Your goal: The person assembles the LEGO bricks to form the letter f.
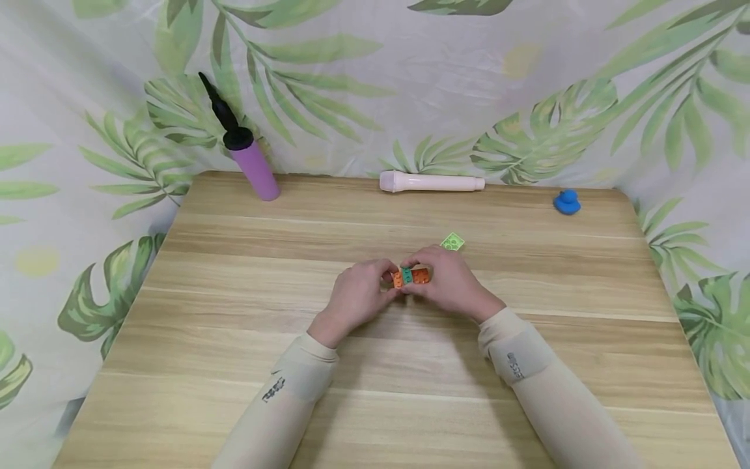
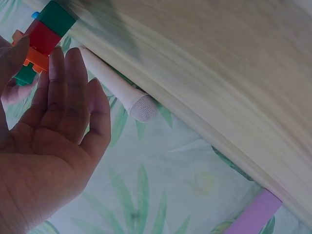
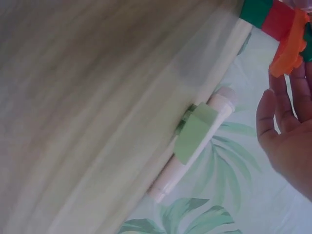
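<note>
Between both hands stands a small stack of toy building bricks. From the table side up, it has a dark green brick [image 2: 57, 19], a red brick [image 2: 43, 36], a wide orange piece [image 3: 289, 51] and a smaller green brick [image 1: 407, 275] on top. My left hand [image 1: 359, 291] pinches the orange piece's left end with thumb and forefinger, its other fingers extended. From the right, my right hand [image 1: 448, 280] pinches the top green brick between thumb and forefinger. A bit of blue [image 2: 35, 15] peeks out beside the red brick.
A light green brick [image 1: 453, 241] lies just beyond the right hand. Along the table's [image 1: 410, 417] back edge are a purple pump [image 1: 256, 170] with a black top, a pale pink microphone [image 1: 433, 182] and a blue rubber duck [image 1: 567, 202]. A leaf-patterned cloth [image 1: 445, 85] hangs behind.
</note>
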`<state>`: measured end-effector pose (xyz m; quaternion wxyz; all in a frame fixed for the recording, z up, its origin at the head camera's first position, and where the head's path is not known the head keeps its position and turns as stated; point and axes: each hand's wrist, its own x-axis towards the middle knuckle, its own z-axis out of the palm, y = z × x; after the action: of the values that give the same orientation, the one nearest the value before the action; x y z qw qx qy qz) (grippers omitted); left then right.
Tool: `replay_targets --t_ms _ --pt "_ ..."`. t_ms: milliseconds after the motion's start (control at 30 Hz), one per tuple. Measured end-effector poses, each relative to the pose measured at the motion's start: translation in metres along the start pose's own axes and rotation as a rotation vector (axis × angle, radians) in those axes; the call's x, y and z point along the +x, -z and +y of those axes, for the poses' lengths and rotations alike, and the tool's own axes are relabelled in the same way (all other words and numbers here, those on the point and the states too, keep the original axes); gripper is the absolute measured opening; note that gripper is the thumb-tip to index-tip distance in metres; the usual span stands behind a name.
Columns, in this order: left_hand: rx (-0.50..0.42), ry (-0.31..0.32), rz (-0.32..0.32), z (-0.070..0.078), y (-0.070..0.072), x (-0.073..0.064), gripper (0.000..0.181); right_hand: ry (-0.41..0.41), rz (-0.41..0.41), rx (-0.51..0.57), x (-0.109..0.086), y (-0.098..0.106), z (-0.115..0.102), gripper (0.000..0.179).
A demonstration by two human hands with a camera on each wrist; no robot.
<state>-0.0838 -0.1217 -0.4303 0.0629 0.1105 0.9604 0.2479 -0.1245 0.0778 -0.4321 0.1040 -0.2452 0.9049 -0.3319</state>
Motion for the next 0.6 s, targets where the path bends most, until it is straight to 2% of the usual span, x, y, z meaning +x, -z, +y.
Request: replay_targets --t_ms 167,600 --pt "-0.016 0.007 0.0 -0.0009 -0.0012 0.0 0.031 -0.037 -0.023 0.029 0.0012 0.0002 0.0019 0.042" --pt "-0.028 0.016 -0.017 -0.001 -0.0004 0.0014 0.032 -0.004 -0.011 0.026 0.0015 -0.0003 0.0033 0.042"
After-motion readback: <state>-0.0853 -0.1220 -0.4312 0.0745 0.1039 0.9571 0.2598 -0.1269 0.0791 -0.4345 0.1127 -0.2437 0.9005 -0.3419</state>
